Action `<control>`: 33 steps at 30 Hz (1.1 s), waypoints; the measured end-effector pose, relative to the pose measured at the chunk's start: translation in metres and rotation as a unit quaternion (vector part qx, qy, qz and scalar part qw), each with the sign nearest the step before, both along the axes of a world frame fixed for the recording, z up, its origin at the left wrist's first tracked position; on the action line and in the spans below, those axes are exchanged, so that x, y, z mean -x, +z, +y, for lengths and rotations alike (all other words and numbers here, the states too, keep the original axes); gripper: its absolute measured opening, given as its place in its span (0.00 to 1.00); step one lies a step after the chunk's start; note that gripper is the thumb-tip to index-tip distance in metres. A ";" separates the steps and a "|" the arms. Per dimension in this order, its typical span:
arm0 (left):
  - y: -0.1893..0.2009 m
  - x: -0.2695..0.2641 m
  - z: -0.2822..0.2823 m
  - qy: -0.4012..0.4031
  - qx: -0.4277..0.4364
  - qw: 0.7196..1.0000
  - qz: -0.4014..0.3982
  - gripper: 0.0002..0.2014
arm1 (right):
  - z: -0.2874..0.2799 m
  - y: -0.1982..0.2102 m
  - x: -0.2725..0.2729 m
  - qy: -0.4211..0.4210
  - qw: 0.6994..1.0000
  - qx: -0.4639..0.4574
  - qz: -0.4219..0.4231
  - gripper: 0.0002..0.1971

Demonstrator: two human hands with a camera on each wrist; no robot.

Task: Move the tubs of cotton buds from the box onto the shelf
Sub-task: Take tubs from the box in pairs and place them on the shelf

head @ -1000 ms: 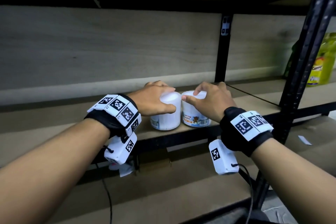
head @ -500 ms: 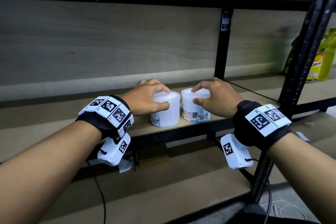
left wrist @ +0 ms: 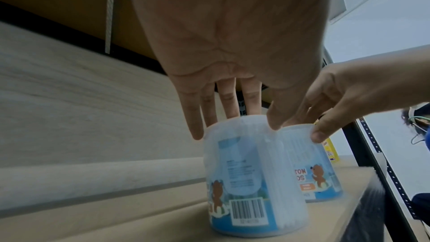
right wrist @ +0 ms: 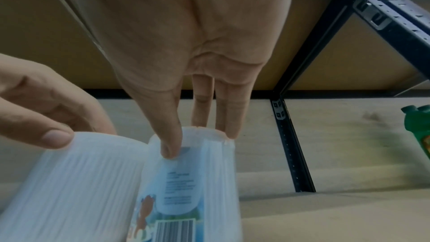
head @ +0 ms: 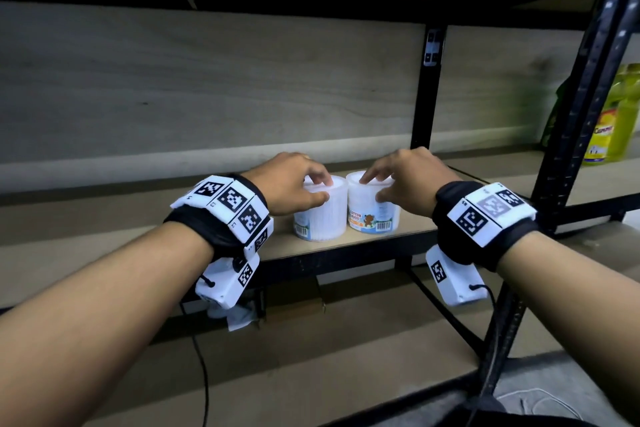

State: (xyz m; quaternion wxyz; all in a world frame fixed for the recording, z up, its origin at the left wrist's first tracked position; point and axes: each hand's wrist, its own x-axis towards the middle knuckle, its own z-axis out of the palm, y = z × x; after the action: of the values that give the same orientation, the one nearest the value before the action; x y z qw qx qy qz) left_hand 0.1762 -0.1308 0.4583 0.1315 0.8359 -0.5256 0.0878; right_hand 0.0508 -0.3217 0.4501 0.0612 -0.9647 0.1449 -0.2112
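Two white tubs of cotton buds stand upright side by side near the front edge of the wooden shelf (head: 412, 232). My left hand (head: 322, 189) holds the left tub (head: 320, 222) by its lid rim, thumb on the near side and fingers over the top. In the same way my right hand (head: 372, 189) pinches the rim of the right tub (head: 372, 215), whose bear label faces me. The left wrist view shows fairly straight fingers (left wrist: 232, 102) behind the left tub (left wrist: 244, 181). In the right wrist view my thumb presses the right tub (right wrist: 193, 181). The box is out of view.
A black upright post (head: 424, 97) stands behind the tubs, and another (head: 581, 97) at the front right. Yellow-green bottles (head: 613, 121) sit on the neighbouring shelf to the right. The shelf runs on to the left, with a lower board (head: 311, 357) beneath.
Both tubs were set a little further back on the shelf. My hands have slid back from covering the lids to holding only the rims with the fingertips.
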 end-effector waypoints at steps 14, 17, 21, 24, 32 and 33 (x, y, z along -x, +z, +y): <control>0.014 -0.066 -0.051 0.043 -0.051 0.998 0.009 0.16 | -0.033 0.022 -0.077 -0.004 0.996 0.031 0.086 0.18; 0.016 -0.082 -0.062 0.038 -0.065 0.997 0.010 0.16 | -0.045 0.024 -0.091 0.001 0.996 0.030 0.087 0.17; 0.017 -0.101 -0.077 0.047 -0.054 0.997 0.020 0.15 | -0.057 0.027 -0.115 0.000 0.992 0.054 0.111 0.17; 0.017 -0.113 -0.086 0.043 -0.058 0.997 0.031 0.16 | -0.065 0.028 -0.135 -0.018 0.990 0.059 0.129 0.16; 0.011 -0.140 -0.101 0.041 -0.031 0.998 0.021 0.16 | -0.084 0.025 -0.164 -0.024 0.992 0.046 0.114 0.18; 0.011 -0.141 -0.102 0.038 -0.033 0.999 0.020 0.16 | -0.085 0.024 -0.165 -0.023 0.993 0.049 0.109 0.18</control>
State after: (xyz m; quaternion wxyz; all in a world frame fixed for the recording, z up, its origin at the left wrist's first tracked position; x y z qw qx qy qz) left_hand 0.3176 -0.2331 0.4692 0.1109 0.8608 -0.4932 0.0581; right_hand 0.2160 -0.4064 0.4745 -0.0075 -0.9802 0.1623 -0.1129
